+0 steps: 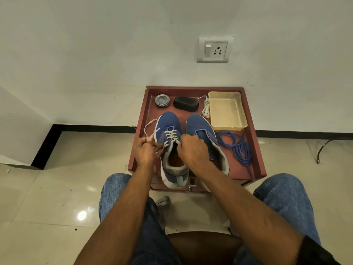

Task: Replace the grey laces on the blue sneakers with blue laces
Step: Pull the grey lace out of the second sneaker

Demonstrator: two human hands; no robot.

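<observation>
At frame centre the left hand [145,150] pinches a loose end of the grey lace [171,135], and the right hand [192,149] grips that lace at the left sneaker [170,142]. The unlaced right sneaker [203,134] stands just beside it on the red worktop [256,142]. Right of it lie the blue laces [236,146], with a removed grey lace [206,109] above, beside a cream tray [242,111].

Home room, likely. Plain white wall [95,44] with switch-and-socket plate [213,49], glossy beige floor tiles [47,197], black skirting [91,128]. Small red-brown wooden table [257,142] against wall, polish tin [162,101] on it.
</observation>
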